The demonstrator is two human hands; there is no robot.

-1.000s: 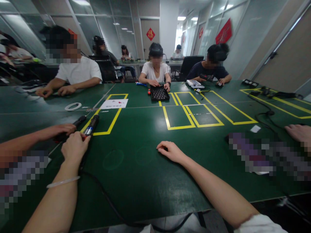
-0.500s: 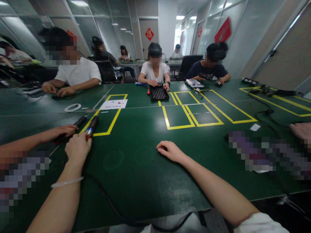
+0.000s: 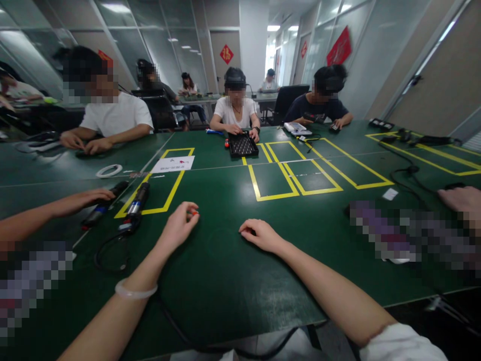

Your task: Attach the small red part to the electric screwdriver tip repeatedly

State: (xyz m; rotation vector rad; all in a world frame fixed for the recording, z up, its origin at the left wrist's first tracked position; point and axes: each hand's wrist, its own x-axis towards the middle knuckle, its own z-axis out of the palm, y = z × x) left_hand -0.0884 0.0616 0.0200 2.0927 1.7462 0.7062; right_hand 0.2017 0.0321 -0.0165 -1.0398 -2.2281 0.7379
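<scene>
The left hand (image 3: 178, 225) is pinched on an orange bit (image 3: 194, 212) over the counter (image 3: 225, 286); the right hand (image 3: 263, 233) rests near it, curled, though from here I can't tell whether its fingertips meet; the tool (image 3: 136, 204) lies further left, across yellow tape (image 3: 175, 191), near a co-worker's hand (image 3: 89, 199).

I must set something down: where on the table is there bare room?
Bare: the green tabletop between left hand and right hand, reaching the yellow tape. Crowded: left, around black cylindrical tools and a co-worker's hand; right, around black cable.
</scene>
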